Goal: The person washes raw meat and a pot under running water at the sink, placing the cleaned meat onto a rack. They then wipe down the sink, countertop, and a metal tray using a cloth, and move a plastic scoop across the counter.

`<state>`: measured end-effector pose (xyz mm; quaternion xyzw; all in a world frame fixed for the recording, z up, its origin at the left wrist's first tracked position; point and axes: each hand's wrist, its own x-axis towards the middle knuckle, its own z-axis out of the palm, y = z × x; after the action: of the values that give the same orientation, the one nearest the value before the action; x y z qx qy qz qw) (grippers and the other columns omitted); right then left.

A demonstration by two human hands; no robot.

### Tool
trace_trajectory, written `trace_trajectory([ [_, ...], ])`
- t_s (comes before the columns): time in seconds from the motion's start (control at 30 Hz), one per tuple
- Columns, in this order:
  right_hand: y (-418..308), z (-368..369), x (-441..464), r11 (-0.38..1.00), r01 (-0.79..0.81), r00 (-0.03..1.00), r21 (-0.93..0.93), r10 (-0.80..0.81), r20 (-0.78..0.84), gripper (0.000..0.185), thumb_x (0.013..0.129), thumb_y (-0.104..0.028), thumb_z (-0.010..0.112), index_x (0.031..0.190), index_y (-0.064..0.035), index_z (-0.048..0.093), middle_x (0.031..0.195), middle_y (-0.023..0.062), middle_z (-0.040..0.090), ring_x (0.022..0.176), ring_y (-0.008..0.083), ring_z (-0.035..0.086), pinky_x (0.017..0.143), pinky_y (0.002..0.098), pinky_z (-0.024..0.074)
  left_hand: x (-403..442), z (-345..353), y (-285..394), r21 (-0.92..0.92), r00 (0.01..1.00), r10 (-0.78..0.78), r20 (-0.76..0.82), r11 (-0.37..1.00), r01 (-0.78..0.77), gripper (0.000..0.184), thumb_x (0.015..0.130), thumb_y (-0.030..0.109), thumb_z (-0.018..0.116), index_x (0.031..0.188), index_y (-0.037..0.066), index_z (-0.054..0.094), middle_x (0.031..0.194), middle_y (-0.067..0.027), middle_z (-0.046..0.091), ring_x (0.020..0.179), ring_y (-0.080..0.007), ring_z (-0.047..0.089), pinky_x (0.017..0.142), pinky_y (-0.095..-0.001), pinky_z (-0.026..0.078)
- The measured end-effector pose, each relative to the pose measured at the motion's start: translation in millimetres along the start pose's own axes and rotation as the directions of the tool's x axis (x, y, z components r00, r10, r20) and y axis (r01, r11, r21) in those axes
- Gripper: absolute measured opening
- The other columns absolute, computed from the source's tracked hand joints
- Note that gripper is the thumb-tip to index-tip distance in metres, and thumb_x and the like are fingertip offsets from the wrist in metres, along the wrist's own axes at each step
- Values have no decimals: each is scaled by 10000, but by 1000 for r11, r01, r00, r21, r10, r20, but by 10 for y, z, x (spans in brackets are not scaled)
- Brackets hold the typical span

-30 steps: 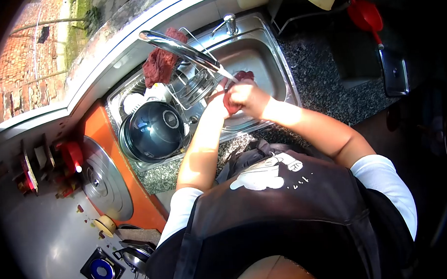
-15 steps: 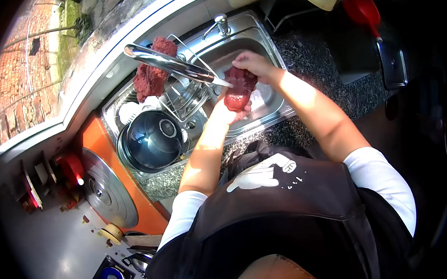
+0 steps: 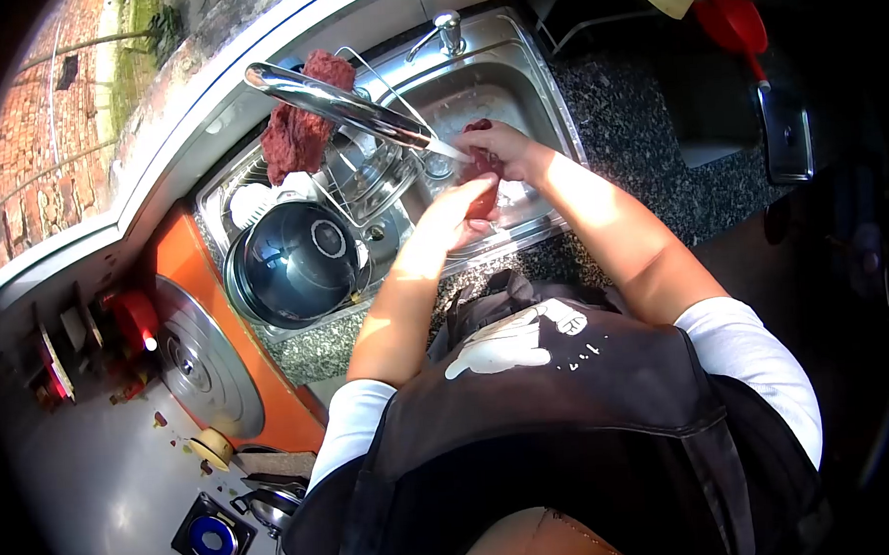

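Two bare hands share one red lump [image 3: 483, 165], which sits over the right-hand basin of a metal sink [image 3: 501, 89], just under the end of the one curved tap [image 3: 343, 111]. The left hand [image 3: 459, 209] is closed around the lower part of the lump, its thumb laid across it; the right hand [image 3: 510, 152] grips the upper part, fingers bent around it. A stream from the tap meets the lump between them. One soap pump [image 3: 449, 37] stands at the sink's back edge, and one crumpled red cloth [image 3: 299, 130] hangs behind the tap. On the left side of the sink lies one large dark bowl [image 3: 300, 259], with at least one more rim showing beneath it. Two red pans are in sight, one at the upper right [image 3: 731, 22] and one at the far left [image 3: 134, 319]. The fingers cover much of the lump, so its full outline and material are hard to make out. The tap hides part of the clear dishes [image 3: 379, 186], whose number cannot be told. Darkness swallows the right edge of the room.
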<state>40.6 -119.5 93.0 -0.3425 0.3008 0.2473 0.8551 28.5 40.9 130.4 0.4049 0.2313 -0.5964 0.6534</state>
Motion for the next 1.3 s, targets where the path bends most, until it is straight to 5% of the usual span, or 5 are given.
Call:
trace_trajectory([
  [0.33,185,42,-55,820,186,961,-542,-267,-74,165,848,-140,657,950,-36,579,860,58,614,770,147,601,624,283,511,291,-139,-79,996,587,805,-87,48,82,518,714,167,690,1206,126,534,1046,-288,578,920,-430,608,863,-432,494],
  [0.6,258,286,-643,-483,794,329,-368,-167,929,228,710,-9,625,933,-46,595,1041,73,569,1086,265,515,886,371,468,314,-410,79,-359,989,131,72,928,-97,415,984,291,291,1123,-5,546,1109,-202,609,982,-334,612,893,-480,493],
  [0.87,313,387,-946,818,556,759,-150,-572,-311,106,853,-65,620,812,-30,529,858,91,607,769,156,599,685,298,493,-128,614,-239,-145,624,642,-445,636,-758,149,897,65,491,1027,15,545,921,-93,615,835,-193,621,748,-304,524],
  [1.2,-78,-78,-672,551,629,637,-548,37,770,122,758,-26,608,869,-8,653,833,68,655,739,120,587,623,286,490,-358,764,-318,717,84,859,504,-362,-596,216,586,-2,704,749,80,588,798,-58,530,772,-262,552,678,-358,431],
  [1.3,-147,-11,-576,522,-134,782,-842,578,234,239,689,-69,680,919,-28,629,862,79,636,807,179,591,708,317,487,-397,834,-330,512,-20,676,736,-577,-636,183,569,102,686,700,137,563,807,-38,532,769,-250,544,712,-412,432],
])
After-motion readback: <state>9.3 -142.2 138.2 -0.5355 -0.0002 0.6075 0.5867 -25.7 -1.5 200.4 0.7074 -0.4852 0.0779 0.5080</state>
